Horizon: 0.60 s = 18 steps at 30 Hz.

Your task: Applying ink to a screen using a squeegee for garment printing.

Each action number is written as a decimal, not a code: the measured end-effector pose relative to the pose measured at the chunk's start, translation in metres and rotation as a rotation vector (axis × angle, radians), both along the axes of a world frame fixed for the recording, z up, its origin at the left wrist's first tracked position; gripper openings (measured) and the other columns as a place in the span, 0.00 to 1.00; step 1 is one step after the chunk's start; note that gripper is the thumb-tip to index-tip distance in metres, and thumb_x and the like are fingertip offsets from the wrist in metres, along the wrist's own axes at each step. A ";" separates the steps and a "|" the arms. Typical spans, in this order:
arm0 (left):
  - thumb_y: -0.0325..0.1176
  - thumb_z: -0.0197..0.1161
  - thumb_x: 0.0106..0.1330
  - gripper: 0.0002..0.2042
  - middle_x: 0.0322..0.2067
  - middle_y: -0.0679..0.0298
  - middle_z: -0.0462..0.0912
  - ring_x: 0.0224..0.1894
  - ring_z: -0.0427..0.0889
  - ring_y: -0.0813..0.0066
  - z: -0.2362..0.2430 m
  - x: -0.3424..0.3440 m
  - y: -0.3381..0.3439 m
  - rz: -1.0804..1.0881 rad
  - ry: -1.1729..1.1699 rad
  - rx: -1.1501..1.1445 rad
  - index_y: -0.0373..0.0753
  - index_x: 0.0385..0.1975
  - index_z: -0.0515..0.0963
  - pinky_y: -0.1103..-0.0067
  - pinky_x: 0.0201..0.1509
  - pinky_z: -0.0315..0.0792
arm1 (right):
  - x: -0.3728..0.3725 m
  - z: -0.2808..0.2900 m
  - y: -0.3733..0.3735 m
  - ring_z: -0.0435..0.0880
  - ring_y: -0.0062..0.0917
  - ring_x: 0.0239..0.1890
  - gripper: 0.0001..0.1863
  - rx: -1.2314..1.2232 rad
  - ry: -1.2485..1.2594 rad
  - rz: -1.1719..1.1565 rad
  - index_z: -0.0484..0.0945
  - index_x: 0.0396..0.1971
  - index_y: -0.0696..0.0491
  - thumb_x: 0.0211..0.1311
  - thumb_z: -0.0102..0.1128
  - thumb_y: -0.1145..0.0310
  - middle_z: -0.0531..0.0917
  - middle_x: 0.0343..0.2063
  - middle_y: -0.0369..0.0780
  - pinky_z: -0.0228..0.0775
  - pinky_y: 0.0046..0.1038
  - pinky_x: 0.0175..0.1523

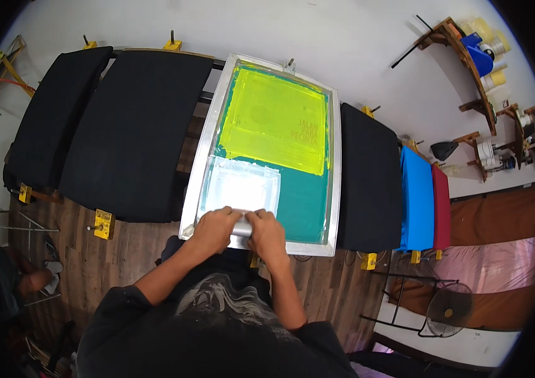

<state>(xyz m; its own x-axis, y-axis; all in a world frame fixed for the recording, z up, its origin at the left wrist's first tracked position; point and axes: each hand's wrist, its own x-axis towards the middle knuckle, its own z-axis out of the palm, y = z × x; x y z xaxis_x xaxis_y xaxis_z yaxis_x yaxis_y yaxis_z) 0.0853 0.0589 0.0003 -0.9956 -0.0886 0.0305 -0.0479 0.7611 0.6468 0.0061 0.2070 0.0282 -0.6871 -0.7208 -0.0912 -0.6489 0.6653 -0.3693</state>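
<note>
In front of me lies a screen-printing frame with a silver metal rim and teal mesh. Bright yellow-green ink covers the far part of the mesh, where some faint lettering shows. A rectangle of white ink fills the near left part. My left hand and my right hand are closed side by side around a silver squeegee at the near edge of the white patch. The squeegee's blade is hidden from here.
Boards covered in black cloth stand left of the frame. Another black board, a blue one and a red one follow on the right. Yellow clamp blocks jut out along the edges. A fan and wall shelves are at right.
</note>
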 end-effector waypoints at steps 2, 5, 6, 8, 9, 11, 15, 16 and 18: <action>0.19 0.62 0.46 0.19 0.34 0.51 0.81 0.36 0.82 0.50 0.006 -0.002 -0.001 -0.020 -0.027 0.010 0.36 0.42 0.80 0.63 0.42 0.77 | -0.002 0.006 0.001 0.80 0.42 0.41 0.22 0.020 -0.034 0.004 0.81 0.40 0.53 0.38 0.63 0.81 0.81 0.36 0.45 0.75 0.40 0.46; 0.20 0.62 0.48 0.14 0.33 0.50 0.83 0.38 0.84 0.51 0.026 -0.024 -0.015 -0.065 -0.170 0.016 0.36 0.37 0.82 0.63 0.44 0.77 | -0.027 0.010 -0.010 0.81 0.43 0.40 0.20 0.097 -0.089 0.041 0.82 0.40 0.51 0.40 0.63 0.79 0.82 0.34 0.46 0.75 0.40 0.45; 0.20 0.62 0.48 0.14 0.33 0.49 0.83 0.38 0.84 0.51 0.026 -0.035 -0.021 -0.049 -0.175 -0.011 0.36 0.37 0.82 0.63 0.44 0.77 | -0.039 0.009 -0.018 0.82 0.44 0.40 0.19 0.125 -0.075 0.048 0.82 0.40 0.50 0.42 0.63 0.76 0.82 0.34 0.47 0.76 0.40 0.45; 0.20 0.62 0.48 0.13 0.34 0.49 0.84 0.40 0.84 0.50 0.031 -0.058 -0.032 -0.012 -0.165 -0.024 0.37 0.36 0.82 0.62 0.45 0.77 | -0.063 0.012 -0.032 0.83 0.44 0.40 0.18 0.120 -0.026 0.032 0.82 0.40 0.49 0.43 0.63 0.75 0.83 0.35 0.46 0.76 0.41 0.45; 0.20 0.63 0.48 0.13 0.34 0.49 0.84 0.40 0.84 0.49 0.021 -0.071 -0.037 0.020 -0.138 -0.014 0.37 0.36 0.82 0.62 0.44 0.78 | -0.076 0.014 -0.040 0.84 0.44 0.39 0.18 0.159 -0.011 0.040 0.82 0.40 0.49 0.43 0.64 0.74 0.84 0.34 0.46 0.77 0.42 0.44; 0.20 0.64 0.48 0.15 0.35 0.48 0.84 0.40 0.84 0.50 0.014 -0.090 -0.047 0.025 -0.154 0.033 0.36 0.37 0.83 0.63 0.46 0.78 | -0.094 0.011 -0.053 0.84 0.44 0.40 0.18 0.195 -0.031 0.008 0.82 0.40 0.49 0.43 0.63 0.74 0.85 0.34 0.46 0.78 0.42 0.44; 0.19 0.65 0.47 0.15 0.36 0.47 0.84 0.41 0.83 0.50 0.002 -0.098 -0.048 -0.015 -0.161 0.031 0.36 0.38 0.82 0.64 0.46 0.77 | -0.100 0.003 -0.053 0.83 0.44 0.41 0.19 0.185 -0.069 -0.018 0.82 0.40 0.49 0.43 0.63 0.75 0.84 0.36 0.47 0.77 0.41 0.46; 0.19 0.65 0.47 0.15 0.36 0.47 0.84 0.41 0.83 0.50 0.000 -0.094 -0.045 -0.021 -0.167 0.027 0.36 0.38 0.82 0.64 0.46 0.77 | -0.096 0.000 -0.050 0.83 0.44 0.41 0.19 0.157 -0.059 -0.012 0.82 0.40 0.50 0.42 0.64 0.75 0.84 0.36 0.47 0.77 0.41 0.46; 0.19 0.63 0.49 0.15 0.36 0.48 0.83 0.41 0.83 0.49 -0.002 -0.084 -0.038 -0.007 -0.065 -0.008 0.36 0.39 0.82 0.63 0.46 0.77 | -0.087 -0.005 -0.042 0.82 0.44 0.42 0.19 0.094 -0.032 -0.014 0.82 0.40 0.51 0.41 0.64 0.76 0.83 0.36 0.47 0.76 0.41 0.47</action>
